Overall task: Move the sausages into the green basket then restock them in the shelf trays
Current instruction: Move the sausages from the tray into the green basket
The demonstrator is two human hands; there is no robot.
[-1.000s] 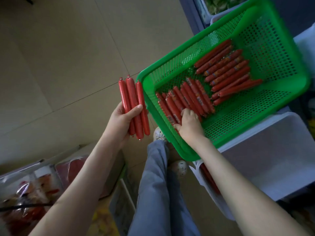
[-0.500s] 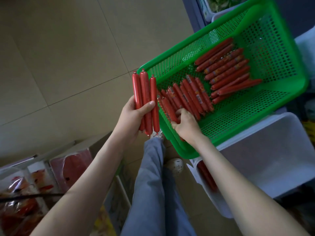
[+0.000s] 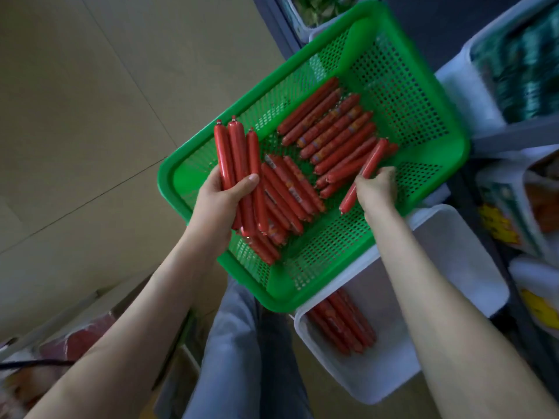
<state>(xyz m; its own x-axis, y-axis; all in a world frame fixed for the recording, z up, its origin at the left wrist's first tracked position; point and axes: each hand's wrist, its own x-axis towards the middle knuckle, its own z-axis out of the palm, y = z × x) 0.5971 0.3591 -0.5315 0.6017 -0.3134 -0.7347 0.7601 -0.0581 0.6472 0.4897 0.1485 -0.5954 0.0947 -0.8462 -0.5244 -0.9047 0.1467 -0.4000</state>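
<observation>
A green perforated basket rests on a white shelf tray and holds several red sausages in two loose groups. My left hand grips a bundle of three red sausages above the basket's left part. My right hand holds a single red sausage over the basket's right side. Under the basket, several more sausages lie in the white tray's near end.
Beige tiled floor spreads to the left. Grey trousered legs stand below the basket. Packaged goods fill white trays on the shelf at right. Wrapped meat packs lie at lower left.
My left hand has carried its three sausages rightward over the basket. My right hand has left the near pile, moved right and now holds one sausage. The view shifted, showing sausages in the white tray.
</observation>
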